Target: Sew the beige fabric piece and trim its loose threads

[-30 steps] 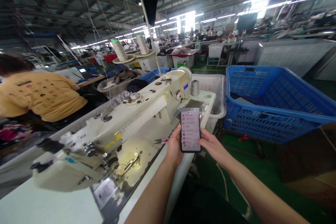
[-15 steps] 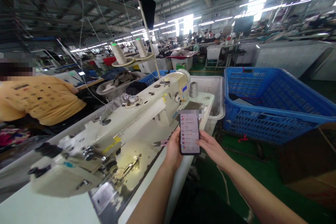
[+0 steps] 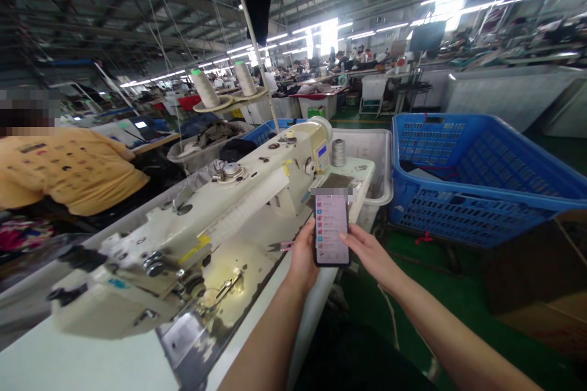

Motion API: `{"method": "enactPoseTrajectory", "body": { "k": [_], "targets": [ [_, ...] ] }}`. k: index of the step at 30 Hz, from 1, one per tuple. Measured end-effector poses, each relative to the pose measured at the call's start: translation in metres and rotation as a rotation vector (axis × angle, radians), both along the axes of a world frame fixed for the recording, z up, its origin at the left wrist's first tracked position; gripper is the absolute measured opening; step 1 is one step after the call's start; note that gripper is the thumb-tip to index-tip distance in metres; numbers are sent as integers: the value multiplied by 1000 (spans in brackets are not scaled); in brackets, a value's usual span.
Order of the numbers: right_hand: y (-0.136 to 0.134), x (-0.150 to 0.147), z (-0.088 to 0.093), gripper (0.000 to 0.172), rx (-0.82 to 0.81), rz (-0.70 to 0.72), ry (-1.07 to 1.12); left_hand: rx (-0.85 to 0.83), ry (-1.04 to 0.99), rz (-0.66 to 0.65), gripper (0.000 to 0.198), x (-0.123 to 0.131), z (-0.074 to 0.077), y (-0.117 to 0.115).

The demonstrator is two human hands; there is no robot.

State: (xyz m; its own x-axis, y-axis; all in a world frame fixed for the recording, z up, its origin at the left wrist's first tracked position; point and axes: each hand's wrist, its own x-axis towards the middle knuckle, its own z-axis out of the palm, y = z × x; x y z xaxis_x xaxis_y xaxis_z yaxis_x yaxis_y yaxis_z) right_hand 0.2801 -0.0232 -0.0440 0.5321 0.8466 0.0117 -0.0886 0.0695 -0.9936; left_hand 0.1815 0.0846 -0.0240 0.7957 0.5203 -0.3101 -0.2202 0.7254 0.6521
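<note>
A smartphone [image 3: 331,228] with a lit screen showing a list is held upright over the right edge of the sewing table. My left hand [image 3: 303,256] grips its left side, fingers wrapped behind it. My right hand [image 3: 370,255] supports the right side, its thumb at the screen's lower edge. To the left of the phone lies a cream industrial sewing machine [image 3: 192,226] along the white table [image 3: 55,360].
A large blue plastic crate [image 3: 468,177] stands on the right over green floor. A white bin [image 3: 373,159] and a grey thread spool [image 3: 338,153] sit behind the machine. Two thread cones [image 3: 204,88] stand on a stand. A person in a yellow shirt [image 3: 64,168] sits at left.
The view has shifted slightly; both hands and the phone stay almost where they were, with the phone held a little higher in the picture.
</note>
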Motion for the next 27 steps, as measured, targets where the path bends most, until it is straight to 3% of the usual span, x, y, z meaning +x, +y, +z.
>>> {"method": "enactPoseTrajectory", "body": {
  "k": [12, 27],
  "targets": [
    [3, 0, -3, 52, 52, 33, -1, 16, -11, -4, 37, -1, -1, 0],
    [-1, -2, 4, 51, -15, -18, -5, 33, 14, 4, 38, 0, 0, 0]
  ]
}}
